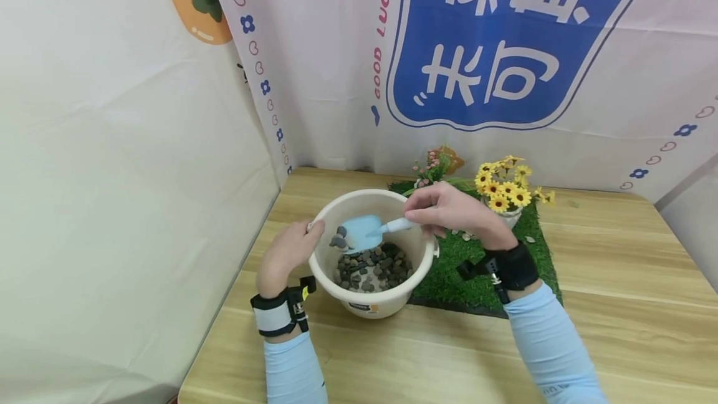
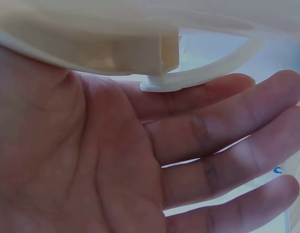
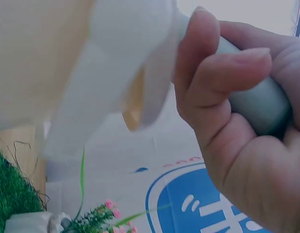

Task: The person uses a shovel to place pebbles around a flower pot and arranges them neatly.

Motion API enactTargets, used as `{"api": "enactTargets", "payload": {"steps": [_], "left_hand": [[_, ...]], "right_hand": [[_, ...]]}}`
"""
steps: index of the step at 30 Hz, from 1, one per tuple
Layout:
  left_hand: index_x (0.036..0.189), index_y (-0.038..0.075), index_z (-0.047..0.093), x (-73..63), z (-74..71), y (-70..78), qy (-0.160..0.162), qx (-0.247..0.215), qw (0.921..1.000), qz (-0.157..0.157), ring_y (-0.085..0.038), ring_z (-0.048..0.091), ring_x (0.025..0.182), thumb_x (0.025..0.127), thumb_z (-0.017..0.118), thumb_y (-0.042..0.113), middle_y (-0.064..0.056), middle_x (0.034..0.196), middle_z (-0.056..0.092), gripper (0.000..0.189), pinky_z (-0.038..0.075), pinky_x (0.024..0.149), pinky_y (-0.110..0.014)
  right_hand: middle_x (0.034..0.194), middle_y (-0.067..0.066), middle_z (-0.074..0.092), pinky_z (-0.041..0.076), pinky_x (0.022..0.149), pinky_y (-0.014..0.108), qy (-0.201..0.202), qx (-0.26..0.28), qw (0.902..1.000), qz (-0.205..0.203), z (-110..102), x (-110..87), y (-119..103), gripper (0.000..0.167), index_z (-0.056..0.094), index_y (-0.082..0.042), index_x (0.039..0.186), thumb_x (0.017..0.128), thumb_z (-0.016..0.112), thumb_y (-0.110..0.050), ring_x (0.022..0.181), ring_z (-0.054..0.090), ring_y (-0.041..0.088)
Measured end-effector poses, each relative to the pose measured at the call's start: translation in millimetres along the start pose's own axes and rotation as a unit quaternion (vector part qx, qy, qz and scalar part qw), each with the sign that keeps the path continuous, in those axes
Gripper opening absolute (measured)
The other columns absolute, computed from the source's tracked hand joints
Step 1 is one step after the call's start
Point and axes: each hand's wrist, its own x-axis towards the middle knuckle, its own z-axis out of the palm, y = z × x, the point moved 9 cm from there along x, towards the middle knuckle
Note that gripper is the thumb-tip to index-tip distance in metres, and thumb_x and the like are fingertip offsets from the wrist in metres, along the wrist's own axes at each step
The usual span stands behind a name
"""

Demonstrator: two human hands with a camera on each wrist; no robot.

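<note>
A cream-white bucket [image 1: 367, 300] stands on the wooden table with grey pebbles [image 1: 387, 264] over its bottom. My left hand [image 1: 288, 251] holds its left rim, thumb at the top edge; in the left wrist view the other fingers stretch along the outside, touching the bail handle [image 2: 203, 75]. Above the pebbles, inside the bucket's mouth, a small light-blue shovel [image 1: 363, 232] carries a few stones [image 1: 339, 239] at its tip. My right hand [image 1: 457, 211] grips the pale handle end at the right rim. The right wrist view shows curled fingers [image 3: 232, 73] around that handle [image 3: 261, 102].
Beneath the bucket's right side lies a green turf mat [image 1: 465, 279]. Yellow flowers [image 1: 505, 189] in a white pot and small pink flowers [image 1: 432, 164] stand behind my right hand. Printed cloth [image 1: 336, 80] hangs along the table's back edge; a pale wall [image 1: 140, 173] is at left.
</note>
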Motion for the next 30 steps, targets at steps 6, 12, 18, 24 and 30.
{"api": "enactTargets", "payload": {"steps": [6,12,18,24,30], "left_hand": [[0.132,0.010,0.057,1.8,0.3,2.6,-0.004,0.000,1.0000,0.002,-0.017,0.068,0.085,0.103,0.029,0.049,-0.008,0.105,0.072,0.056,0.052,0.078,-0.035],[0.128,0.011,0.058,0.7,0.5,2.5,-0.010,-0.005,0.9999,0.001,-0.014,0.069,0.081,0.104,0.030,0.049,-0.006,0.099,0.073,0.053,0.052,0.076,-0.033],[0.128,0.011,0.056,0.6,0.3,-0.5,-0.017,-0.005,0.9998,-0.002,-0.014,0.069,0.081,0.104,0.029,0.050,-0.005,0.096,0.072,0.053,0.052,0.076,-0.033],[0.130,0.011,0.056,0.6,-0.2,-1.3,-0.017,-0.008,0.9998,-0.001,-0.015,0.070,0.086,0.104,0.029,0.050,-0.006,0.100,0.073,0.054,0.054,0.083,-0.038],[0.132,0.010,0.055,-0.6,0.5,-0.4,-0.020,-0.009,0.9998,0.002,-0.015,0.070,0.088,0.104,0.028,0.051,-0.006,0.101,0.073,0.056,0.053,0.087,-0.041]], "right_hand": [[0.075,0.018,0.064,0.047,0.045,0.031,0.021,0.004,0.9997,0.012,-16.7,-12.3,2.2,0.018,0.070,-0.011,0.106,0.097,0.063,-0.024,0.050,0.054,0.023],[0.072,0.018,0.063,0.049,0.045,0.035,0.034,0.009,0.9994,0.006,-33.4,-24.6,3.8,0.019,0.069,-0.006,0.105,0.097,0.062,-0.022,0.052,0.056,0.031],[0.073,0.017,0.064,0.050,0.046,0.036,0.070,-0.012,0.9973,0.019,-52.6,-33.0,8.3,0.018,0.069,-0.007,0.103,0.096,0.064,-0.023,0.052,0.058,0.026],[0.071,0.015,0.064,0.051,0.047,0.037,0.080,-0.016,0.9963,0.026,-61.3,-39.4,10.9,0.020,0.068,-0.005,0.105,0.096,0.065,-0.022,0.052,0.058,0.025],[0.071,0.012,0.064,0.051,0.047,0.038,0.086,-0.008,0.9960,0.023,-66.4,-44.3,13.5,0.020,0.068,-0.004,0.106,0.096,0.064,-0.020,0.051,0.058,0.022]]}}
